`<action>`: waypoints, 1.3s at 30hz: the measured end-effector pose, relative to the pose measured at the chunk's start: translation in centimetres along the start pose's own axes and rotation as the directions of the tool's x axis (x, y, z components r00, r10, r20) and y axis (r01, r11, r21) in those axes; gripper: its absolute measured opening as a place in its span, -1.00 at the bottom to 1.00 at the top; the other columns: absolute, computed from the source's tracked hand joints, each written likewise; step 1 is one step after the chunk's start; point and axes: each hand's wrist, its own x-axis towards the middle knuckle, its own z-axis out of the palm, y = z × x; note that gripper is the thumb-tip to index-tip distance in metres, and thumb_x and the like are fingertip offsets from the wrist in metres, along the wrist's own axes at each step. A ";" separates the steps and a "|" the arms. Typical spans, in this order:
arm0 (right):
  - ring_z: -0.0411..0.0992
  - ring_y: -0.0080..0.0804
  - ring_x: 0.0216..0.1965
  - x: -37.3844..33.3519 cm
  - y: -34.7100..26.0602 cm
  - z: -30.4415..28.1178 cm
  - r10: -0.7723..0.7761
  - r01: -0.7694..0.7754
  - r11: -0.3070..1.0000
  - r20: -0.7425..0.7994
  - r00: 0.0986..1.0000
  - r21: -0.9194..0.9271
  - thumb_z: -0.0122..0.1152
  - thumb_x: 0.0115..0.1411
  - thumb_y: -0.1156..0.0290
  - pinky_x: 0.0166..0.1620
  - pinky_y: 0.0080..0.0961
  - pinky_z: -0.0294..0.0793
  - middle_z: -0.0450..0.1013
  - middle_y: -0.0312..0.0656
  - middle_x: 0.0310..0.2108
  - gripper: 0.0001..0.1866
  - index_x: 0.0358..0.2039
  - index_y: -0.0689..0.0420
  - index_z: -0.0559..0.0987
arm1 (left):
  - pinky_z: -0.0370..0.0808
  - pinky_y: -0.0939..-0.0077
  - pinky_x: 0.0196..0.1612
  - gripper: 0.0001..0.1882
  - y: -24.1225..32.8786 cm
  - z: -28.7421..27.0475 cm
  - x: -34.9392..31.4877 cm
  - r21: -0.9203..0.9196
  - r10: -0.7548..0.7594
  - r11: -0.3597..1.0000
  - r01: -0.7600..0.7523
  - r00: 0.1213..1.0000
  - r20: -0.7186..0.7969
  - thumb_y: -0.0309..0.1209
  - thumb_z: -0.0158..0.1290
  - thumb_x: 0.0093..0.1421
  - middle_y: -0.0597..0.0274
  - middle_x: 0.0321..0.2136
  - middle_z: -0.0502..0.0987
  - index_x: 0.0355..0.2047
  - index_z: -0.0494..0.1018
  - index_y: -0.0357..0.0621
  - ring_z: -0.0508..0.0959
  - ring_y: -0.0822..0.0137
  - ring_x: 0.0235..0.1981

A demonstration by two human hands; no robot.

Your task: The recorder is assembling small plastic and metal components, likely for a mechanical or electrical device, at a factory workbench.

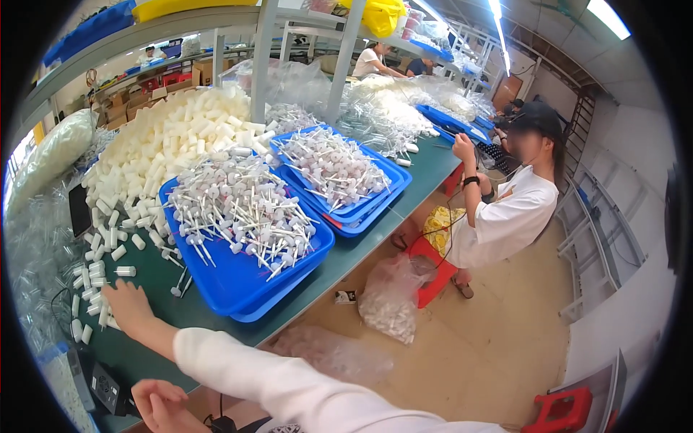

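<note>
My right hand (131, 309) reaches across to the left side of the green table. Its fingers are spread over loose white plastic cylinders (95, 273), touching or just above them; the fingertips are partly hidden. Close to my body, at the bottom edge, my left hand (160, 406) is raised with loosely bent fingers and nothing visible in it. A blue tray (216, 289) right of my right hand holds a heap of white thin-stemmed pieces with round, pale heads (238, 209). One clear-and-white cylinder (125, 271) lies just beyond my right hand.
Behind the tray rises a large heap of cream cylinders (173, 123). More stacked blue trays (354, 224) stand to the right. A black box-shaped device (105, 390) sits near my left hand. A seated co-worker (505, 202), a red stool (433, 270) and a filled plastic bag (390, 303) are to the right.
</note>
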 end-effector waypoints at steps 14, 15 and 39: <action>0.33 -0.31 -0.48 -19.0 1.8 -24.3 -0.065 0.025 0.984 -0.222 0.973 -0.175 0.21 -0.09 0.42 -0.35 -0.44 0.32 0.38 -0.22 -0.44 -0.49 -0.06 0.17 0.37 | 0.39 0.66 -0.25 -0.75 -4.7 6.2 0.5 -0.024 -0.233 0.956 0.292 0.806 0.545 -0.68 0.03 0.01 0.17 -0.27 0.43 -0.25 0.39 -0.39 0.44 0.45 -0.31; 0.33 -0.34 -0.50 -19.3 1.9 -24.7 -0.009 -0.018 0.994 -0.254 0.967 -0.104 0.24 -0.10 0.42 -0.37 -0.46 0.32 0.38 -0.24 -0.46 -0.47 -0.05 0.15 0.37 | 0.39 0.66 -0.25 -0.75 -4.7 6.5 0.4 -0.005 -0.250 0.954 0.299 0.808 0.534 -0.68 0.03 0.01 0.17 -0.27 0.43 -0.25 0.39 -0.39 0.44 0.45 -0.31; 0.43 -0.40 -0.20 -20.3 2.5 -25.2 0.172 0.061 0.819 -0.346 0.922 0.570 0.06 0.02 0.73 -0.11 -0.59 0.40 0.42 -0.05 -0.25 -0.76 -0.23 0.35 0.43 | 0.44 0.46 -0.05 -0.65 -5.0 4.6 1.1 -0.220 -0.294 0.824 0.522 0.726 0.621 -0.72 0.05 -0.03 0.02 -0.19 0.44 -0.18 0.33 -0.38 0.48 0.30 -0.15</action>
